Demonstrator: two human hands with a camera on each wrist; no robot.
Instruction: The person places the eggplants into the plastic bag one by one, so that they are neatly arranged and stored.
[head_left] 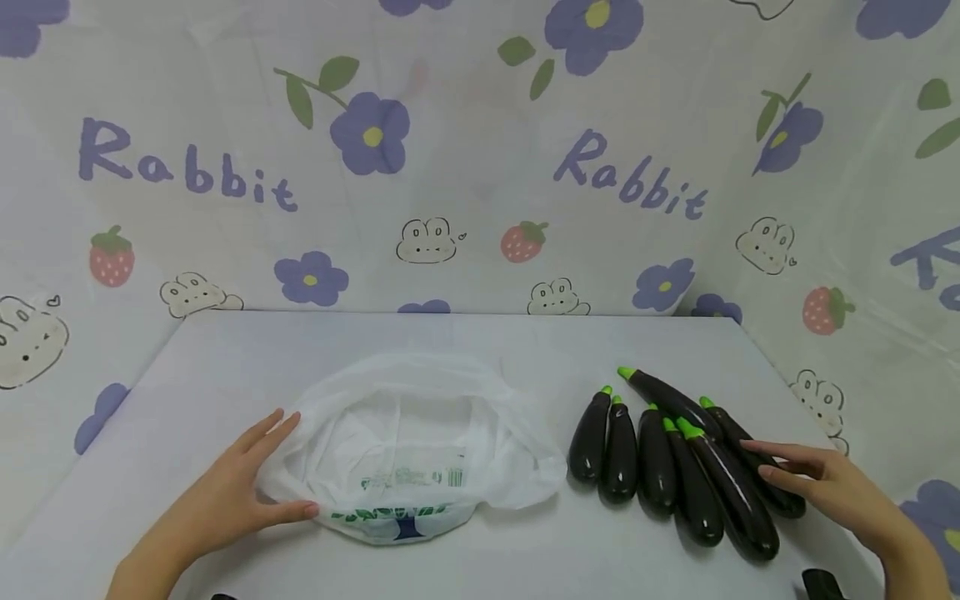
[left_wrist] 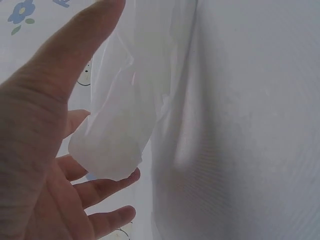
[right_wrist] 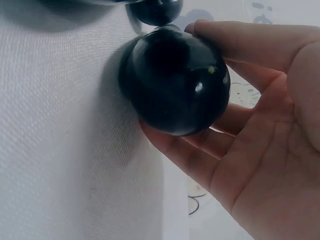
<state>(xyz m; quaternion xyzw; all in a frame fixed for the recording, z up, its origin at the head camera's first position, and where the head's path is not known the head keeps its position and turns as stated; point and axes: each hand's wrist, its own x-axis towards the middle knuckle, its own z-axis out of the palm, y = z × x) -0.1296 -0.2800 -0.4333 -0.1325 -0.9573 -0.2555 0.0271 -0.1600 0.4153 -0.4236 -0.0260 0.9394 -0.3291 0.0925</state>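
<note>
Eggplants (head_left: 618, 458): bunched by right hand (head_left: 832, 487), all visible ones outside the bag (head_left: 517, 475).
Bag: mouth wide, none showing inside; early stage, apparently!
Left hand (head_left: 232, 500): fingers spread, beside it.
Right hand: curled round the nearest eggplant (right_wrist: 177, 85).

A crumpled, thin white plastic bag (head_left: 405, 429) with green print and a dark blue patch lies on the table (head_left: 532, 567), its mouth spread wide, the left edge between the thumb and spread fingers of the left hand (head_left: 236, 496). Just to its right, glossy dark eggplants (head_left: 658, 467) with bright green stems lie close together, most with stems pointing away, one long one slanting behind; the right hand (head_left: 828, 492) grips the rightmost eggplant (right_wrist: 175, 90) near its rounded end.
</note>
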